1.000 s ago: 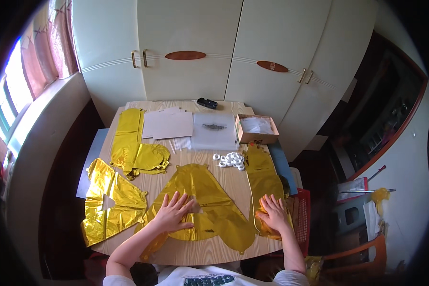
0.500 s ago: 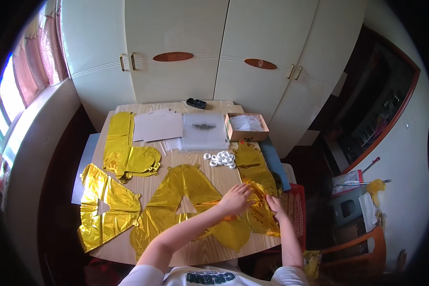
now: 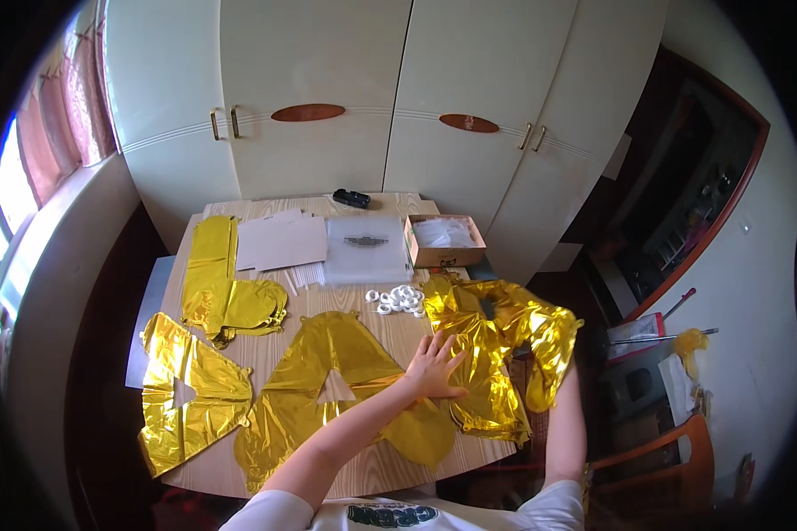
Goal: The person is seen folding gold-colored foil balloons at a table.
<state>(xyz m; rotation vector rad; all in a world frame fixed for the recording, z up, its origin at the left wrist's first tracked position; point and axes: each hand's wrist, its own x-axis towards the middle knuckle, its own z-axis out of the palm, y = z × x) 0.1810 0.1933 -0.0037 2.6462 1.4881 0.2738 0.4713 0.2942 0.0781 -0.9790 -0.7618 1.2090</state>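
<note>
My left hand (image 3: 432, 367) lies with fingers spread at the left edge of a shiny gold foil balloon (image 3: 487, 380) on the table's right side. My right forearm (image 3: 567, 434) reaches up beyond the table's right edge, where a raised, crumpled part of this foil covers my right hand. Its fingers are hidden, but the foil hangs lifted from it. Left of my left hand, a flat gold foil balloon (image 3: 314, 354) with a triangular hole spreads over the table. Another gold foil balloon with such a hole (image 3: 159, 389) lies at the left edge.
Folded gold foil balloons (image 3: 208, 274) lie at the far left. Behind are pale cards (image 3: 283, 239), thin white sticks (image 3: 305, 276), clear plastic bags (image 3: 367, 252) and a box of white packets (image 3: 443, 234). White ribbon rolls (image 3: 403, 299) sit mid-table. A wooden chair (image 3: 695, 451) stands right.
My right hand has lifted part of the gold foil balloon up and to the right, and the foil now hides it. My left hand has moved slightly left, its fingers spread wider.
</note>
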